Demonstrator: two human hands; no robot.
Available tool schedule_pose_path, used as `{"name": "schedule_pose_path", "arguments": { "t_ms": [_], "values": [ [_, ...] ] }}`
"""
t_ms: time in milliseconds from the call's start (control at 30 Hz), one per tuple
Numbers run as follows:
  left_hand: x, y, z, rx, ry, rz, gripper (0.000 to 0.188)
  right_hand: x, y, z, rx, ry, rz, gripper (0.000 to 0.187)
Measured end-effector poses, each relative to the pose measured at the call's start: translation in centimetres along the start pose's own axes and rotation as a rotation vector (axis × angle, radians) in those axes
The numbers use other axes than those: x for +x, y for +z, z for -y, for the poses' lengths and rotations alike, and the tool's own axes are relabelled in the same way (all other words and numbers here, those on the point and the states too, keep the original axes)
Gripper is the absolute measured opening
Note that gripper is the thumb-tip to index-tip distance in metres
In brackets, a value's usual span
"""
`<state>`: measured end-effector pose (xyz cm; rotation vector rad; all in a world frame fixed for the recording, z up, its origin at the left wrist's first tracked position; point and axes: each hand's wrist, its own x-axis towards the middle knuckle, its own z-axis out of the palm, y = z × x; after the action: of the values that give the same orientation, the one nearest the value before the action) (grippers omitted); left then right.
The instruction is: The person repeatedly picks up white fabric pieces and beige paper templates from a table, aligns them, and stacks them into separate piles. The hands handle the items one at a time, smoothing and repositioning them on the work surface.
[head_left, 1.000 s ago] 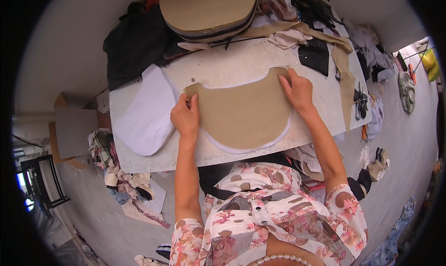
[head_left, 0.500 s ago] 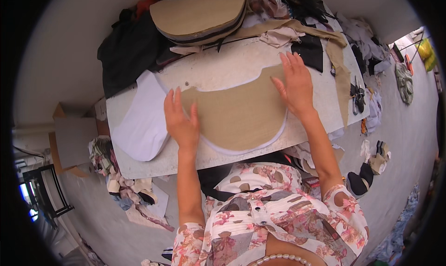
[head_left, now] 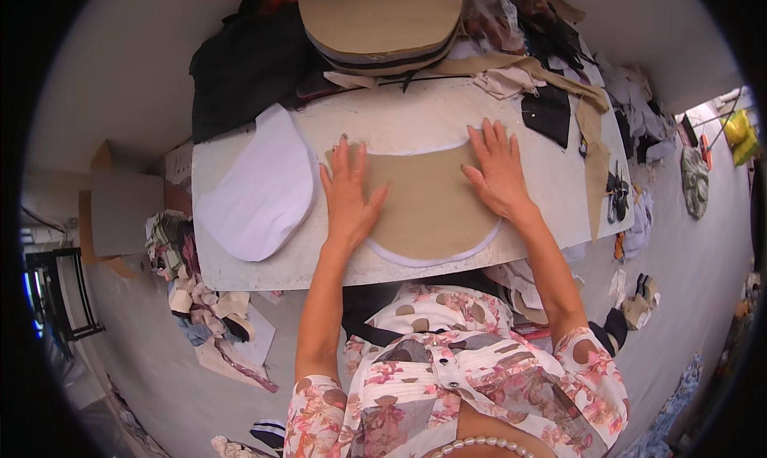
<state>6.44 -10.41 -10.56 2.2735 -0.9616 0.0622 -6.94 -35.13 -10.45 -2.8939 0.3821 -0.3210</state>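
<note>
A tan curved fabric panel (head_left: 427,198) with a white layer showing along its edge lies flat on the white table (head_left: 335,270). On its left end rests my left hand (head_left: 347,198), palm down with fingers stretched out. My right hand (head_left: 499,170) lies flat on the panel's right end, fingers apart, covering that corner. Neither hand grips anything. Left of my left hand is a separate white curved fabric piece (head_left: 260,190), smooth and untouched.
At the back stands a stack of tan curved panels (head_left: 379,22), beside black cloth (head_left: 248,74). Scissors (head_left: 617,194) and a long tan strip (head_left: 590,138) lie along the right edge. Fabric scraps (head_left: 212,306) are heaped on the floor at left, near a cardboard box (head_left: 128,214).
My left hand has moved right, further onto the tan panel, and my right hand has slid nearer to me. The whole view has shifted a little.
</note>
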Motion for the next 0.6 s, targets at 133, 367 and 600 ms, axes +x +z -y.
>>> {"name": "schedule_pose_path", "arguments": {
  "t_ms": [133,367,600],
  "values": [
    [-1.8,-3.2,-0.1,-0.399,-0.061,-0.382,0.05,2.9,-3.4,4.1,0.308,-0.086,-0.327,0.035],
    [-6.8,-10.4,1.3,-0.442,-0.316,-0.937,0.036,7.6,0.9,20.9,0.812,-0.495,-0.078,0.017],
    [-10.1,-14.0,7.5,-0.436,-0.53,-1.129,0.031,9.6,8.4,30.3,0.519,-0.649,0.045,0.018]
  ]
}}
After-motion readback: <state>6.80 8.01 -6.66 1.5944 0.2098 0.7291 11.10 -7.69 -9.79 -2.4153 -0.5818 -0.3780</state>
